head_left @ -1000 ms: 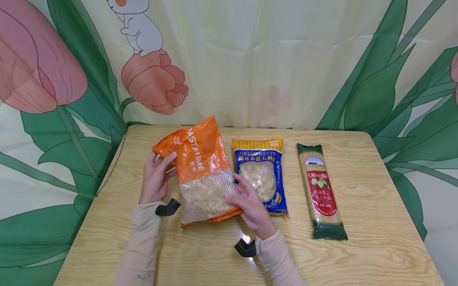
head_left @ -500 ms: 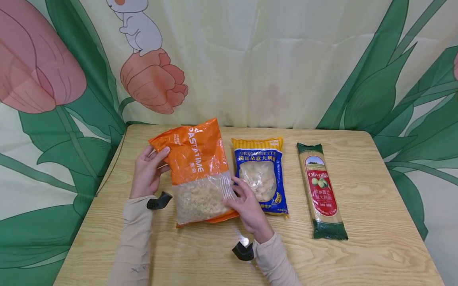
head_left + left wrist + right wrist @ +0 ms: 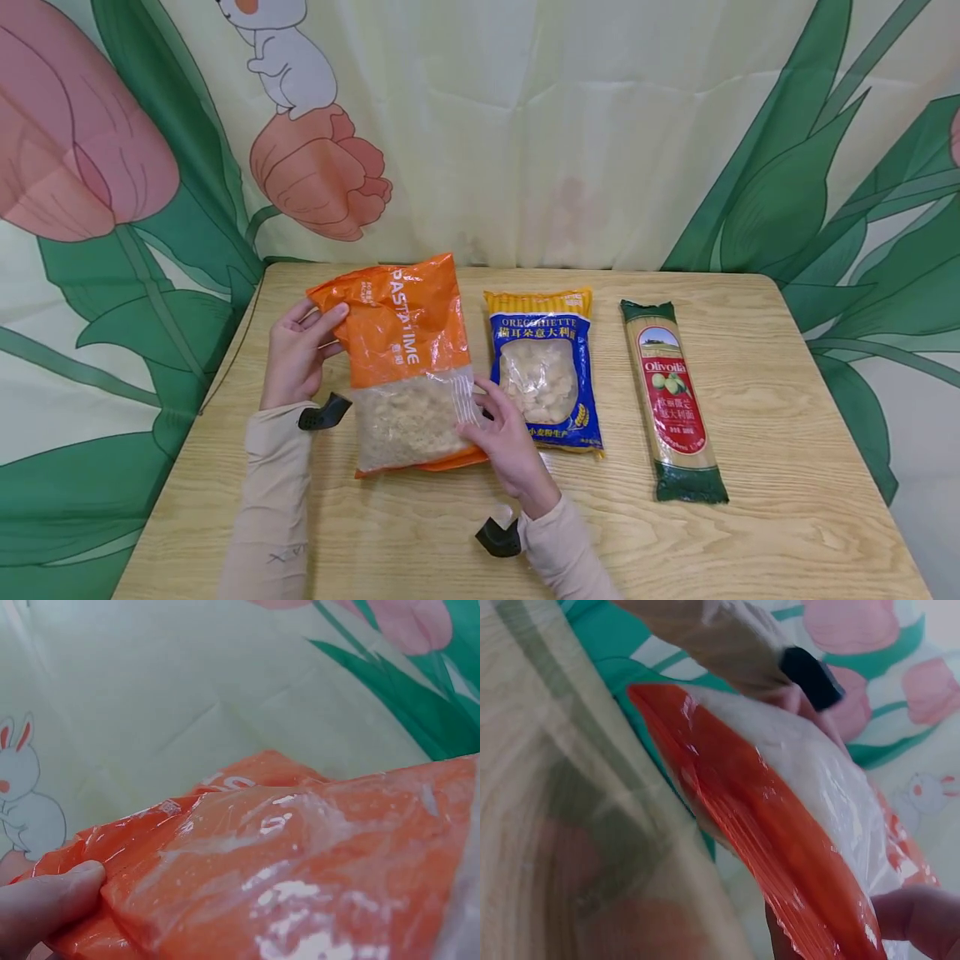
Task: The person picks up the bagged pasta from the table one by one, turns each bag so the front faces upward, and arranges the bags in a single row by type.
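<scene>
Both hands hold an orange pasta bag (image 3: 405, 333) with a clear lower window showing pale pasta pieces. My left hand (image 3: 296, 350) pinches its upper left corner, the thumb on the front face; the left wrist view shows that thumb (image 3: 56, 896) pressed into the crinkled orange film (image 3: 300, 862). On the lower right edge, my right hand (image 3: 510, 437) grips the bag with the thumb in front and fingers behind. Seen from the right wrist, the bag's sealed bottom edge (image 3: 742, 840) is raised over the table, with the right thumb (image 3: 919, 919) at its side.
Just right of the held bag lies a blue and yellow orecchiette bag (image 3: 543, 367). Farther right is a long spaghetti pack (image 3: 672, 400) with green ends and a red label. The wooden table (image 3: 787, 467) meets a flower-printed curtain (image 3: 562, 150) at the back.
Both hands have shifted left with the orange bag, and it stands a little straighter. It has moved off the blue bag, which shows more fully. The other two packs have stayed in place.
</scene>
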`<action>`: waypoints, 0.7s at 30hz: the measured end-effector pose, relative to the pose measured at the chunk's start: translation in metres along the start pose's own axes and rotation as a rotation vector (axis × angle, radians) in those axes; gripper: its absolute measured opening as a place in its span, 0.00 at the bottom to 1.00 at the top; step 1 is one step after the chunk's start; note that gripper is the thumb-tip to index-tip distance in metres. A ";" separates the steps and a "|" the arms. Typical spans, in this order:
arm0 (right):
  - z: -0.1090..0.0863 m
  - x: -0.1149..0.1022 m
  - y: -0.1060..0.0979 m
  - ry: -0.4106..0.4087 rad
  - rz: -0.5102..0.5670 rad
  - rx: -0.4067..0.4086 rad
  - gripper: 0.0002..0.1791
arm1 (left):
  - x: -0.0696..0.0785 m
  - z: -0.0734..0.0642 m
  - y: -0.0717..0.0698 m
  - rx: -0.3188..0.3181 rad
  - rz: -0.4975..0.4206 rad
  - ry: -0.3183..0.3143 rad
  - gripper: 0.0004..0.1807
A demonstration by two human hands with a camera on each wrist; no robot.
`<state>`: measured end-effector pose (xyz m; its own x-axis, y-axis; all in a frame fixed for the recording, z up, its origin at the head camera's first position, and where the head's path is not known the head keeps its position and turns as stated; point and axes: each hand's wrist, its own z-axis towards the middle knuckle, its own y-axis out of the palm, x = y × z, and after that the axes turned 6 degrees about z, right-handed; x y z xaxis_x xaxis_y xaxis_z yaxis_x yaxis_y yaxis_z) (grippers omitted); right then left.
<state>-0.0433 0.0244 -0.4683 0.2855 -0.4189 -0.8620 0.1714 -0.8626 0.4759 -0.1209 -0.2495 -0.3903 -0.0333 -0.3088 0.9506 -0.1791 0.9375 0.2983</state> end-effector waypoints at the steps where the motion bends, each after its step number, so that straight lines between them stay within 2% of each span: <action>1: 0.000 0.002 0.002 -0.002 -0.011 0.007 0.40 | -0.001 0.001 -0.001 0.001 0.000 -0.006 0.20; 12: 0.003 0.012 0.009 -0.020 -0.052 0.025 0.38 | -0.008 0.015 -0.010 0.009 -0.039 -0.099 0.19; 16: 0.009 0.018 0.013 -0.012 -0.064 0.055 0.37 | -0.013 0.024 -0.012 0.019 -0.009 -0.134 0.19; 21: 0.014 0.030 0.020 -0.001 -0.079 0.083 0.37 | -0.020 0.030 -0.020 0.072 0.057 -0.201 0.19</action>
<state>-0.0447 -0.0098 -0.4871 0.2733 -0.3489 -0.8965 0.1142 -0.9136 0.3903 -0.1458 -0.2669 -0.4181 -0.2398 -0.2879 0.9271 -0.2404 0.9429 0.2306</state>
